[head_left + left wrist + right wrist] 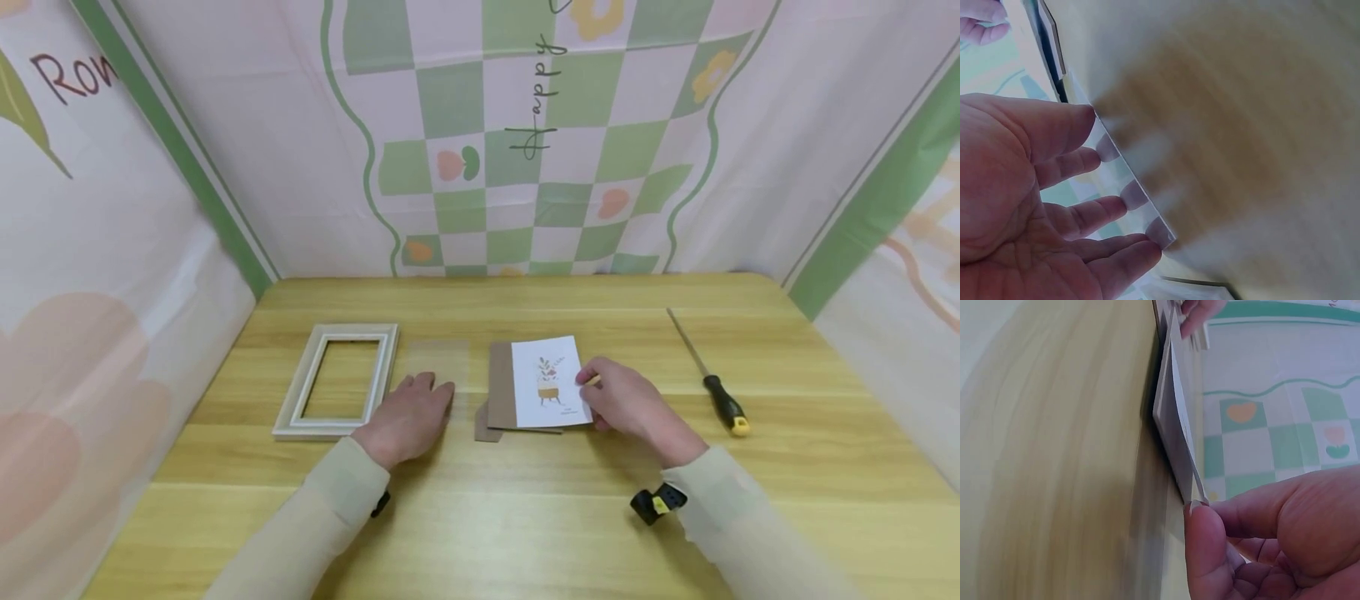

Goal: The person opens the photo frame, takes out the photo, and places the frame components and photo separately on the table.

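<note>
My right hand (622,398) pinches the right edge of a white card (528,379) printed with a potted plant. The card lies over a brown backing board (501,392), and in the right wrist view it bows slightly away from the board. My left hand (411,417) rests with spread, relaxed fingers at a clear sheet (438,357). In the left wrist view, the fingertips touch the clear sheet (1132,178) and the thumb is at its edge. Left of that hand lies a white picture frame (306,375) with an open centre.
A screwdriver (726,404) with a black and yellow handle lies on the right of the wooden table (510,533). A small brown flap (487,429) sticks out under the board. Printed curtains (300,167) stand behind and at both sides.
</note>
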Demonstrator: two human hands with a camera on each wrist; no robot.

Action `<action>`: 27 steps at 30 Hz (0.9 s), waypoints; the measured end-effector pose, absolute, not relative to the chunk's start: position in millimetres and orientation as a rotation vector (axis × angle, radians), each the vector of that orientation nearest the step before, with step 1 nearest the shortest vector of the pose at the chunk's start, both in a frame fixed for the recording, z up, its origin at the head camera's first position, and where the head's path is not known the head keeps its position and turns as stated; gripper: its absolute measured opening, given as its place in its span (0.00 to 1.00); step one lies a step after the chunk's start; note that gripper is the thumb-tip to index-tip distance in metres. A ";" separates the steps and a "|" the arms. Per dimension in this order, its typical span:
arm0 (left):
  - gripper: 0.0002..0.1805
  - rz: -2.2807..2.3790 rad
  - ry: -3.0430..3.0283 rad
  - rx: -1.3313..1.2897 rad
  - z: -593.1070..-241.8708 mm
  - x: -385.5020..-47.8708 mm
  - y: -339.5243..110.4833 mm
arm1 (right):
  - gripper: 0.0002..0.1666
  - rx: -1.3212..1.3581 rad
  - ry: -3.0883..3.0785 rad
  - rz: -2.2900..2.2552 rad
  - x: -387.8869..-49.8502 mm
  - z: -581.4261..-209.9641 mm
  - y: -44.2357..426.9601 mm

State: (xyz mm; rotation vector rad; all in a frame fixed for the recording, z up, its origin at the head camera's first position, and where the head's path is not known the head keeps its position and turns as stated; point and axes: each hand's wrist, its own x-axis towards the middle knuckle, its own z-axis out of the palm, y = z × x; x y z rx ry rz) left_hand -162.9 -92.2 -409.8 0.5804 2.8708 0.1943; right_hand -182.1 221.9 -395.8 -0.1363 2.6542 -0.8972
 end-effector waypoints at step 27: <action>0.23 0.240 2.860 0.581 -410.4 -161.4 -95.5 | 0.20 -0.035 2.722 -0.680 -176.7 -399.3 285.6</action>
